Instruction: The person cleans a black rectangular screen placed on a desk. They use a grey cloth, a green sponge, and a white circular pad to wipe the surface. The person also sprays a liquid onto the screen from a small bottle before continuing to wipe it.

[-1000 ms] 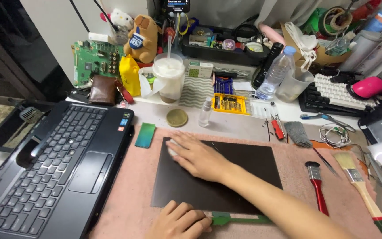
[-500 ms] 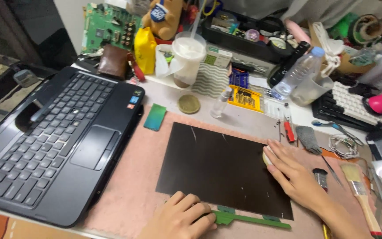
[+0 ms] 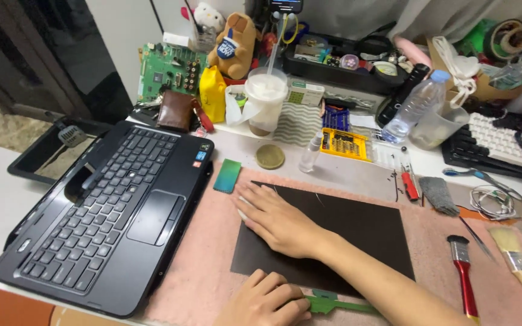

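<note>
1. Head view: my right hand (image 3: 279,223) lies flat, fingers spread, on the black sheet's (image 3: 357,235) far-left corner, on the pink mat (image 3: 206,271).
2. My left hand (image 3: 267,299), curled, pins its near edge beside a green tool (image 3: 339,303).
3. Risk, as I judge: uneven pressure could slide the sheet.

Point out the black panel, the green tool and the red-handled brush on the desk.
black panel (image 3: 364,232): head view, bare middle of its dark surface, right of the flat hand.
green tool (image 3: 339,305): head view, its flat handle beside the lower hand.
red-handled brush (image 3: 464,281): head view, upper part of the red handle.
</note>
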